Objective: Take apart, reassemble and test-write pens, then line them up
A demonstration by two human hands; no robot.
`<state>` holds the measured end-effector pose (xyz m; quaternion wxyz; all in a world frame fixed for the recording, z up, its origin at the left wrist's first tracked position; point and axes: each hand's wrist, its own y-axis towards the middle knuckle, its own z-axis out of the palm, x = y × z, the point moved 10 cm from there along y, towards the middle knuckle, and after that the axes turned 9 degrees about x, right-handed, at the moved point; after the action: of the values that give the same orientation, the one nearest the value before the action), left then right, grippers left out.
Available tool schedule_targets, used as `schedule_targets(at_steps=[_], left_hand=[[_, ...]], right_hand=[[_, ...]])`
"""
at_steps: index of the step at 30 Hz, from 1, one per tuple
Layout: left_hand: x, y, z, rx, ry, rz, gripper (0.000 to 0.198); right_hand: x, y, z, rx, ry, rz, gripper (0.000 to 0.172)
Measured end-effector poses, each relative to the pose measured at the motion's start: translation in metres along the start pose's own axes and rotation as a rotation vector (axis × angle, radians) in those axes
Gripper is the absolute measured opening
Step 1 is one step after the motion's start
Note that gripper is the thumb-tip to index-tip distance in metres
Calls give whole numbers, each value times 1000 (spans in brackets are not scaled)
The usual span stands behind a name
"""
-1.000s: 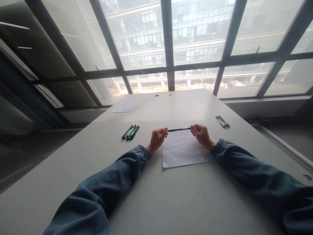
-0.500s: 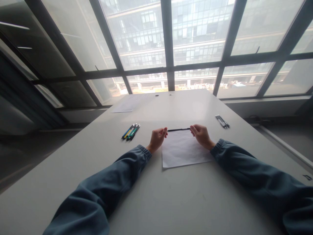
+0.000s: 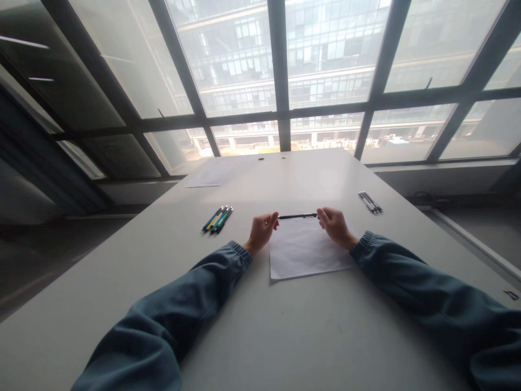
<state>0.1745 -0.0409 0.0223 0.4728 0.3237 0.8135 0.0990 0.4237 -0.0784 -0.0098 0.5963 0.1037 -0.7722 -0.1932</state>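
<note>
Both ends of the dark pen [image 3: 297, 216] vanish into the fingertips of the left hand [image 3: 261, 231] and right hand [image 3: 334, 224], so no idea which end is the tip. The sleeves [image 3: 163, 326] run off the near edge. The colored pens [image 3: 217, 219] on the left and the dark pens [image 3: 370, 201] on the right are too small to count. Anything printed on the far sheet [image 3: 211, 174] is unreadable. The dark dots [image 3: 261, 159] beyond it could be anything, same for the little dark thing [image 3: 512, 295] at the right edge.

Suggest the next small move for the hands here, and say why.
Probably a gentle pull apart at the ends of the pen, perhaps to open it: the left hand and right hand each pinch one end, holding it level above the paper, which looks blank.
</note>
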Motion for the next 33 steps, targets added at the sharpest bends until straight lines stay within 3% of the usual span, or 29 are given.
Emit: schedule_targets(at_steps=[16,33], left_hand=[[-2,-1,-1,-2,-1,1,65],[-1,-1,0,2,-17,-12,66]], right_hand=[[22,-4,3,24,-66,-9,61],[16,-2,3,32,-110,-50,62]])
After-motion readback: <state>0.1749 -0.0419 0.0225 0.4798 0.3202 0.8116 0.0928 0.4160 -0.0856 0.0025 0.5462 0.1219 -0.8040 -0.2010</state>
